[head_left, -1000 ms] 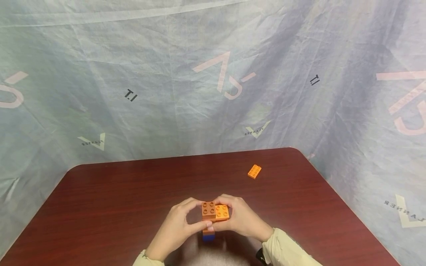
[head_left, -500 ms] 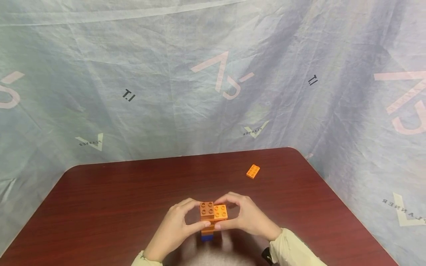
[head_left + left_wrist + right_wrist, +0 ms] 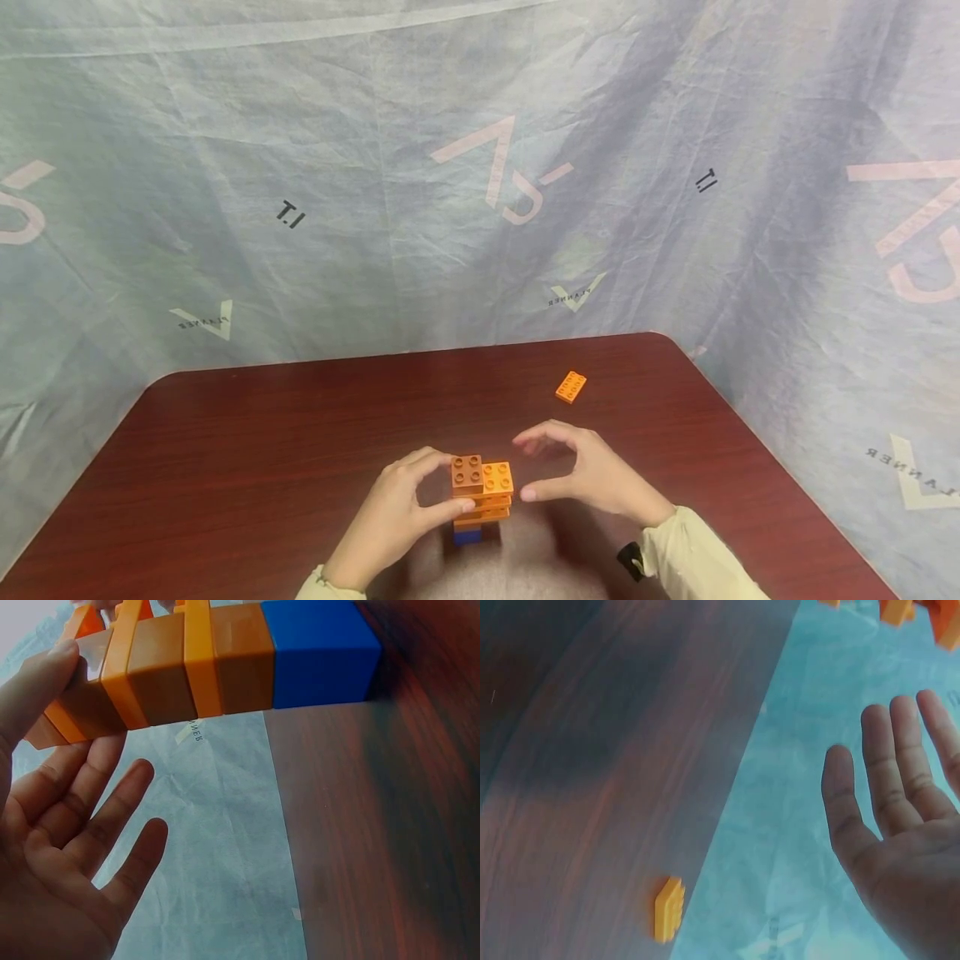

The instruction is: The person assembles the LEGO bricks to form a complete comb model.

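A tower of toy building bricks [image 3: 468, 485] stands upright near the table's front edge. Its bottom brick is blue [image 3: 322, 656]; above it brown bricks alternate with thin orange plates that jut out to the right. A brown brick with studs tops the tower beside the studs of an orange plate [image 3: 497, 477]. My left hand [image 3: 397, 508] pinches the tower's upper part between thumb and fingers, while its other fingers stay spread in the left wrist view. To the right of the tower, my right hand [image 3: 592, 475] is apart from it, fingers extended and holding nothing.
A loose orange plate [image 3: 571, 387] with studs lies at the back right of the dark red table [image 3: 315, 425]. Behind and at both sides of the table hangs a grey printed cloth [image 3: 390, 208].
My right hand has let go of the orange plate on the tower and moved off to the right, its fingers spreading. The left hand keeps its hold on the tower.
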Demonstrator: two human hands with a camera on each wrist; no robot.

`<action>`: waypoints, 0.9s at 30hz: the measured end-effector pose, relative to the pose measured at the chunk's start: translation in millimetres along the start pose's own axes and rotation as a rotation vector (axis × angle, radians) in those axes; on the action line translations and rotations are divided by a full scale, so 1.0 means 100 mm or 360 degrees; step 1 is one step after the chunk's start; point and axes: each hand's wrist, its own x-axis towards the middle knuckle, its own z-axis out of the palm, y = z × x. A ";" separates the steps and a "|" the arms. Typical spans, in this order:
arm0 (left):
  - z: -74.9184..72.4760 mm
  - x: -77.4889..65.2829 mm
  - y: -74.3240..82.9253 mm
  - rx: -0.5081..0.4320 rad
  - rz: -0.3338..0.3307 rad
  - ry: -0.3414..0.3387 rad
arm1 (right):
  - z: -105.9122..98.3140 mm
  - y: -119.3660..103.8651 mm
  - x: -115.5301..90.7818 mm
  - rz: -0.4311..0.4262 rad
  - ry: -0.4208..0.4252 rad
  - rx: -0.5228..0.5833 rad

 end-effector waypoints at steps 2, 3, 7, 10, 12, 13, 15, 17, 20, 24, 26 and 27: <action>0.00 0.00 0.00 -0.0003 -0.0005 0.0003 | -0.05 0.04 -0.01 0.0025 0.0022 -0.0025; 0.00 0.00 0.00 -0.0002 -0.0008 0.0005 | -0.08 0.06 -0.01 0.0049 0.0035 -0.0036; 0.00 -0.01 0.01 0.0000 -0.0026 0.0014 | -0.15 0.18 -0.01 0.0152 0.0112 -0.0047; -0.01 -0.02 0.01 0.0009 -0.0039 0.0014 | -0.19 0.29 -0.01 0.0238 0.0191 -0.0047; -0.01 -0.02 0.01 0.0013 -0.0054 0.0010 | -0.21 0.35 0.00 0.0302 0.0254 -0.0061; -0.01 -0.02 0.01 0.0015 -0.0061 0.0007 | -0.22 0.38 0.01 0.0333 0.0288 -0.0073; -0.01 -0.02 0.01 0.0017 -0.0073 0.0002 | -0.23 0.45 0.02 0.0388 0.0358 -0.0116; -0.01 -0.02 0.02 0.0015 -0.0082 -0.0003 | -0.25 0.51 0.04 0.0425 0.0415 -0.0167; -0.02 -0.02 0.02 0.0019 -0.0088 -0.0014 | -0.29 0.58 0.08 0.0453 0.0489 -0.0232; -0.03 -0.01 0.03 0.0028 -0.0102 -0.0039 | -0.32 0.63 0.12 0.0544 0.0537 -0.0370; -0.03 -0.02 0.03 0.0027 -0.0102 -0.0049 | -0.33 0.64 0.15 0.0618 0.0524 -0.0457; -0.03 -0.02 0.03 0.0028 -0.0098 -0.0048 | -0.33 0.64 0.16 0.0657 0.0511 -0.0498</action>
